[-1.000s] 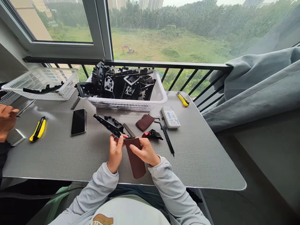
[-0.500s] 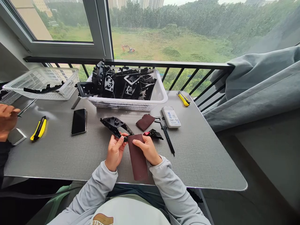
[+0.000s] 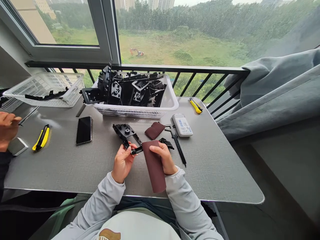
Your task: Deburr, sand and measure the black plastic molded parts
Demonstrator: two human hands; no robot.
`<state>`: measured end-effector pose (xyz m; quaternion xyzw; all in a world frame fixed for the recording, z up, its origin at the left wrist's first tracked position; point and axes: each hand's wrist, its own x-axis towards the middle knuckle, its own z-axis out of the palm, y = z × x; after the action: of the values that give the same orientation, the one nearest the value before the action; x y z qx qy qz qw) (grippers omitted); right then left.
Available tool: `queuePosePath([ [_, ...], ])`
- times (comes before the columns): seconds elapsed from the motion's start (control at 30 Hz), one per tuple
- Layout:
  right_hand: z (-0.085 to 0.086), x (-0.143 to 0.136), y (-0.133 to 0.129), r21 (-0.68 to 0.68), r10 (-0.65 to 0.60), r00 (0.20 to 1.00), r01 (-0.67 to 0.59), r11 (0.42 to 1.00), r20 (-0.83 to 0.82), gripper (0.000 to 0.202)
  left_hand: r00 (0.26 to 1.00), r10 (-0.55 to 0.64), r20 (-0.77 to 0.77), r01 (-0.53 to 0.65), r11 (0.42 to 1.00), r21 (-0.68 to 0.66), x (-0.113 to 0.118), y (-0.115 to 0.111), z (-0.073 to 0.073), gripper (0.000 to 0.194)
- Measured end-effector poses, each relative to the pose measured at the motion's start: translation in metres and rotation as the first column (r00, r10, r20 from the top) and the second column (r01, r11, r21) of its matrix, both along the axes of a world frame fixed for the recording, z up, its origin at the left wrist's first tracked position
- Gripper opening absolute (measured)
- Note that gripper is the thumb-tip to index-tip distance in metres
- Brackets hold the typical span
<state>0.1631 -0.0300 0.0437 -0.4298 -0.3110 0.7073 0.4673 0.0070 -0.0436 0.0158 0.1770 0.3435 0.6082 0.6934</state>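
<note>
My left hand (image 3: 123, 162) grips the near end of a black plastic bracket (image 3: 127, 131), which has a flat plate and an open frame. In my right hand (image 3: 165, 157) is a folded strip of brown sandpaper (image 3: 155, 170), pinched near its top with the thumb lying on it. The strip's upper left corner overlaps the tip of the bracket, and I cannot tell whether they touch. A second folded piece of sandpaper (image 3: 154, 130) lies just beyond my right hand. Beside it is a smaller black plastic part (image 3: 167, 143), partly hidden by that hand.
A white basket (image 3: 130, 112) heaped with black plastic parts stands at the back. Around the table are a black caliper (image 3: 179, 148), a white box (image 3: 182, 125), a phone (image 3: 84, 130) and yellow utility knives (image 3: 42, 137) (image 3: 196, 105). Another person's hand (image 3: 8, 128) is at far left.
My right hand and the sandpaper have shifted a little to the right. The bracket has turned slightly in my left hand, its far end moving right.
</note>
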Motion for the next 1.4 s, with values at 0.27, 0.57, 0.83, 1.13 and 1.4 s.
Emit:
queuePosePath([
  [0.27, 0.001, -0.001, 0.002, -0.038, -0.052, 0.988, 0.047, 0.998, -0.144, 0.023, 0.971, -0.219, -0.092, 0.227, 0.970, 0.091, 0.006, -0.008, 0.007, 0.037],
  [0.57, 0.000, -0.005, -0.001, 0.008, -0.137, 0.978, 0.140, 0.990, -0.159, 0.024, 0.932, -0.073, -0.355, 0.149, 0.970, 0.193, 0.015, -0.015, -0.006, 0.090],
  [0.83, -0.003, 0.000, -0.002, 0.091, -0.115, 0.982, 0.130, 0.987, -0.148, 0.024, 0.895, -0.077, -0.440, 0.214, 0.938, 0.272, 0.012, -0.019, -0.003, 0.095],
  [1.13, -0.009, 0.007, -0.004, 0.266, 0.531, 0.812, -0.582, 0.768, 0.243, 0.039, 0.957, 0.213, -0.195, -0.231, 0.970, -0.073, -0.004, 0.006, 0.005, 0.042],
  [1.4, -0.010, 0.004, -0.002, 0.080, 0.218, 0.975, -0.220, 0.972, 0.036, 0.033, 0.897, 0.197, -0.396, -0.213, 0.977, 0.003, 0.000, 0.002, -0.009, 0.047],
])
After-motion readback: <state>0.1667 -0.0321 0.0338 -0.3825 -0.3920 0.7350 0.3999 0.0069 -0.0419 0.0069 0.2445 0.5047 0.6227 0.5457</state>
